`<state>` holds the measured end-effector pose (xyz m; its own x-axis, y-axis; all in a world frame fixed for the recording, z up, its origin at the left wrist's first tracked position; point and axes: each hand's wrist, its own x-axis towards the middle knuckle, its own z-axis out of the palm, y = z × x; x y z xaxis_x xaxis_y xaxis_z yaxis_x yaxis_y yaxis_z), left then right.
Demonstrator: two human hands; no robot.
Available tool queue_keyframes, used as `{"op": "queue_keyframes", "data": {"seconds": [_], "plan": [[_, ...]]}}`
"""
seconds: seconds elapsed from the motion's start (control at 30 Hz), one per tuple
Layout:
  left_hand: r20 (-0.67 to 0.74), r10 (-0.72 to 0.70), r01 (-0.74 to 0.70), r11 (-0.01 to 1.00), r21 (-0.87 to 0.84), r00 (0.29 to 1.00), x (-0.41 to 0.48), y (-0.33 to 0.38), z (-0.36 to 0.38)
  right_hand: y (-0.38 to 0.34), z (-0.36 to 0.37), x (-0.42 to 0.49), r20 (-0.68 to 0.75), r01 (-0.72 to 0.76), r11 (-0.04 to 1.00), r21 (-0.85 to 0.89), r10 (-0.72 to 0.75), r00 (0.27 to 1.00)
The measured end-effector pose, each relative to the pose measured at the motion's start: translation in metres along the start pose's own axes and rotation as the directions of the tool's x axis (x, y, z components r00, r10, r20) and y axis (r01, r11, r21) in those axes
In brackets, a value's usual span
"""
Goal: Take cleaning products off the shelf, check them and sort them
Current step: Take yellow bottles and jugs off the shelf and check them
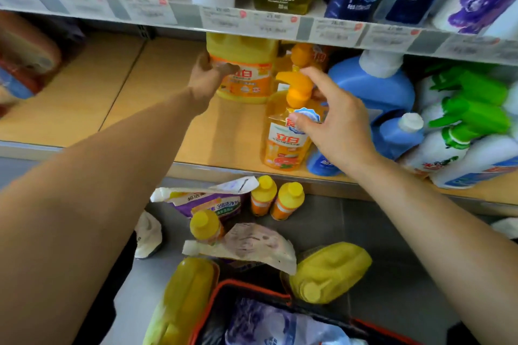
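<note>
Light wooden shelf board (pixel 84 109) fills the middle of my head view, with a grey metal lip along its front edge and the grey price-label rail (pixel 252 25) of the shelf above crossing overhead. Bare wood shows left of my reach, as far as some blurred red packs (pixel 25 56); the right side is crowded. My left hand (pixel 208 78) reaches deep in and grips the left side of a big yellow plastic jug with an orange label (pixel 246 75), fingers curled against it. The jug's top is hidden behind the rail. My right hand (pixel 333 126) holds an amber pump bottle with an orange pump head (pixel 283 137) near the front edge, thumb pressed on the blue-and-white tag at its neck, fingers wrapped behind the pump. That bottle stands upright, its label orange and white with fruit printed low down. Just right of it stand blue jugs with white caps (pixel 372 87), then white spray bottles with green triggers (pixel 471 109) leaning in a heap. Below, on the grey floor (pixel 392 232), lie small orange bottles with yellow caps (pixel 265 193), crumpled refill pouches (pixel 252 246) and two yellow jugs on their sides (pixel 330 272), beside a red-rimmed basket (pixel 252 286).
</note>
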<state>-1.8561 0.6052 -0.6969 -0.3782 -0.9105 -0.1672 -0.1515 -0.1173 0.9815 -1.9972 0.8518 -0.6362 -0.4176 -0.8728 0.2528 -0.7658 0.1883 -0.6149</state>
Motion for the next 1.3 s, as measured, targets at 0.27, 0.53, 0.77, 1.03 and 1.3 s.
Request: {"op": "queue_keyframes", "data": {"seconds": [0.27,0.53,0.77,1.03,1.3], "plan": [[-0.171,0.157,-0.133,0.981,0.142,0.973,-0.033,-0.041,-0.002,-0.001,0.000,-0.001,-0.001,-0.001,0.999,-0.047,0.001,1.000],[-0.060,0.244,-0.227,0.952,0.205,0.968,-0.031,-0.020,0.015,0.002,-0.002,0.001,0.024,0.020,0.999,-0.036,-0.019,1.000],[-0.094,0.254,-0.213,0.923,0.319,0.963,-0.080,-0.019,-0.008,0.008,0.002,0.000,-0.023,0.088,0.993,-0.073,-0.090,0.996],[0.100,0.236,-0.229,0.617,0.753,0.967,-0.142,0.042,-0.064,0.012,-0.002,0.001,0.112,0.124,0.990,-0.060,-0.117,0.987],[0.255,0.158,-0.300,0.495,0.815,0.954,-0.224,0.114,-0.090,-0.025,-0.052,-0.018,0.278,0.023,0.978,0.206,-0.081,0.957]]}}
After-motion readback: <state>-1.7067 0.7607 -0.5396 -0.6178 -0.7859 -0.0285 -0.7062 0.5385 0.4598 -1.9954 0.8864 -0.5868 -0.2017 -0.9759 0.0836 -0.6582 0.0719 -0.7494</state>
